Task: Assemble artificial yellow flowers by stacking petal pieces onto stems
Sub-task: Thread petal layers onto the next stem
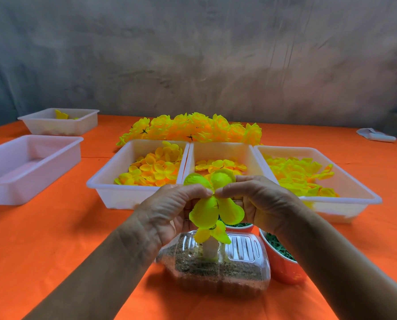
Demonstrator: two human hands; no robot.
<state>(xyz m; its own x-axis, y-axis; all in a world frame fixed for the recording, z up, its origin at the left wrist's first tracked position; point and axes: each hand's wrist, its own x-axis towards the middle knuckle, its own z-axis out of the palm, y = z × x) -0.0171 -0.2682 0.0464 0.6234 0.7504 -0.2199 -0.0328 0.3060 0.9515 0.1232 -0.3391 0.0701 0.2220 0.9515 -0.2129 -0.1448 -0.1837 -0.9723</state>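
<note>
A yellow petal piece [212,204] with several rounded lobes is held up at the centre of the view. My left hand [167,211] pinches it from the left and my right hand [259,202] pinches it from the right, fingertips almost meeting at its middle. Below it a smaller yellow petal piece [212,235] sits on a white post [210,250] that stands in a clear plastic box of sand [216,266]. Behind my hands, three white trays [114,179] hold loose yellow petals [151,169]. Finished yellow flowers [192,128] lie in a row behind the trays.
Two white trays [31,165] stand at the left on the orange tablecloth, and the far one [61,121] holds a few yellow pieces. Two orange cups with green shreds [283,257] stand right of the clear box. A white cloth [375,135] lies far right.
</note>
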